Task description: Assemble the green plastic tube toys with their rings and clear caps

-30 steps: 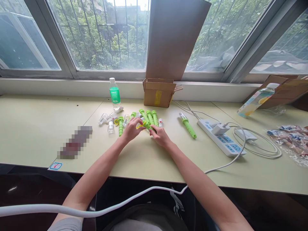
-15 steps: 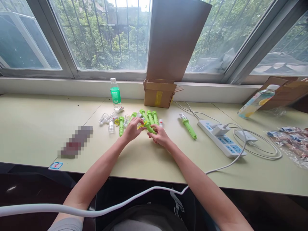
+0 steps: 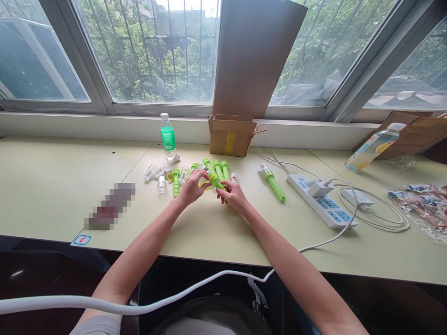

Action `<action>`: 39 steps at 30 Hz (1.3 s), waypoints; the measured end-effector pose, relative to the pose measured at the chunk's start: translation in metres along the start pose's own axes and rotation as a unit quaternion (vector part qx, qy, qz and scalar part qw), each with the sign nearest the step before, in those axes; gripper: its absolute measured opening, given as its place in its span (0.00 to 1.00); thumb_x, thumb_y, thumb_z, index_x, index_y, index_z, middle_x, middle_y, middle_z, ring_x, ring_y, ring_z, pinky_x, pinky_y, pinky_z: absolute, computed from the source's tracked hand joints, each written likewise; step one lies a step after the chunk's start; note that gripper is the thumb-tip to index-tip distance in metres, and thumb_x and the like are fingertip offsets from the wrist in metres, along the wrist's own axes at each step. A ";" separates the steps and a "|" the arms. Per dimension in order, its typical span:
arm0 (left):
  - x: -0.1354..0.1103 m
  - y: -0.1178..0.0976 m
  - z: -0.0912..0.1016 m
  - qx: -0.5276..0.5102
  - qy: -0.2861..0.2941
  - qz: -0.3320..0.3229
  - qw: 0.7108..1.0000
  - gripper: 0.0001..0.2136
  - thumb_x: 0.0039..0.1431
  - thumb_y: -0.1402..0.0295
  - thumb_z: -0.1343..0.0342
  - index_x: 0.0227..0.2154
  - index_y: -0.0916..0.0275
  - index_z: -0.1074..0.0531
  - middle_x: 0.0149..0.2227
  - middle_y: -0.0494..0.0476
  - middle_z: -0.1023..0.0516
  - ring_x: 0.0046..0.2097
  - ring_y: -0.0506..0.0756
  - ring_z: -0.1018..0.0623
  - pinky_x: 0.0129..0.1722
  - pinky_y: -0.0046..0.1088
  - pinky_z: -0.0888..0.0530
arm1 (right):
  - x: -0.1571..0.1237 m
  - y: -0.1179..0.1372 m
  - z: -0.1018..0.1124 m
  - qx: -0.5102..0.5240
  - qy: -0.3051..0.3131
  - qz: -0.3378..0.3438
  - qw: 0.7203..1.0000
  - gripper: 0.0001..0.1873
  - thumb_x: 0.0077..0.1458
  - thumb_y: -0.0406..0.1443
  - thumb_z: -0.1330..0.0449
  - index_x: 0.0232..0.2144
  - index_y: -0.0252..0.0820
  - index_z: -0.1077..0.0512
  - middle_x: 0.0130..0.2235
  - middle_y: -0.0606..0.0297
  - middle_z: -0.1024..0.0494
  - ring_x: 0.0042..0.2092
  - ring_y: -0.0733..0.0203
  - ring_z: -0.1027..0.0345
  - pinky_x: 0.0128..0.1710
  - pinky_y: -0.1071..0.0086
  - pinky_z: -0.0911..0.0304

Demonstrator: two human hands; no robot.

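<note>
My right hand (image 3: pixel 233 195) is closed round the lower part of a light-green plastic stick with a wide collar (image 3: pixel 217 180), held tilted just above the table. The fingers of my left hand (image 3: pixel 193 188) are closed at its collar end. A yellow ring (image 3: pixel 206 186) shows by my left fingertips; whether they grip it too, I cannot tell. Several similar green sticks (image 3: pixel 225 171) lie just beyond my hands. To the left, another green stick (image 3: pixel 176 184) lies near several clear plastic caps (image 3: pixel 161 184) and a second yellow ring (image 3: pixel 169 177).
A green stick with a clear cap (image 3: pixel 273 183) lies to the right, near a white power strip (image 3: pixel 321 202) with cables. Behind stand a labelled bottle (image 3: pixel 168 138) and a cardboard box (image 3: pixel 230 137). A second bottle (image 3: pixel 373 148) leans at far right. A white cable (image 3: pixel 174 294) crosses in front.
The green stick has turned slightly between my hands, and its collar now shows more green and less yellow. My right fingers have shifted a little along it.
</note>
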State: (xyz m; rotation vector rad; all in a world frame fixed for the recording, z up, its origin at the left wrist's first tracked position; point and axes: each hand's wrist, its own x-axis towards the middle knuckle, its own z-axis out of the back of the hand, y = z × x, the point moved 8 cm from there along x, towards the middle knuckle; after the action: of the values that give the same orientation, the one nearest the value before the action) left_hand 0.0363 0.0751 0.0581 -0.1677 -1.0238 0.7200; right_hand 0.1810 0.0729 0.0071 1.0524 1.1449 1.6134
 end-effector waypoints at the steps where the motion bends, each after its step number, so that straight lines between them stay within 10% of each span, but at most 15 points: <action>1: 0.000 0.000 0.001 0.000 0.000 0.001 1.000 0.07 0.53 0.68 0.41 0.34 0.60 0.33 0.40 0.57 0.26 0.46 0.57 0.27 0.45 0.39 0.29 | 0.000 0.001 0.000 -0.006 0.002 0.006 1.000 0.18 0.48 0.46 0.41 0.36 0.39 0.32 0.24 0.66 0.27 0.19 0.67 0.38 0.16 0.74 0.44; 12: -0.002 -0.001 -0.003 0.023 0.010 -0.010 1.000 0.11 0.50 0.72 0.39 0.36 0.60 0.34 0.41 0.57 0.27 0.47 0.58 0.28 0.46 0.39 0.29 | 0.001 0.003 -0.003 -0.036 0.029 0.003 0.999 0.21 0.51 0.51 0.45 0.23 0.40 0.33 0.21 0.68 0.32 0.19 0.68 0.41 0.17 0.73 0.45; 39: -0.003 0.001 -0.006 0.040 0.025 -0.006 0.999 0.13 0.50 0.71 0.39 0.38 0.60 0.35 0.41 0.57 0.28 0.48 0.59 0.29 0.45 0.39 0.29 | 0.000 -0.006 -0.002 -0.053 0.010 -0.014 0.998 0.20 0.46 0.47 0.38 0.39 0.44 0.33 0.29 0.64 0.27 0.17 0.68 0.42 0.16 0.69 0.43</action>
State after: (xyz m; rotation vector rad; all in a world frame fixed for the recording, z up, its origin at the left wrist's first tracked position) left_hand 0.0399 0.0749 0.0523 -0.1093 -0.9454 0.7424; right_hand 0.1808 0.0738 0.0005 0.9495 1.0699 1.6466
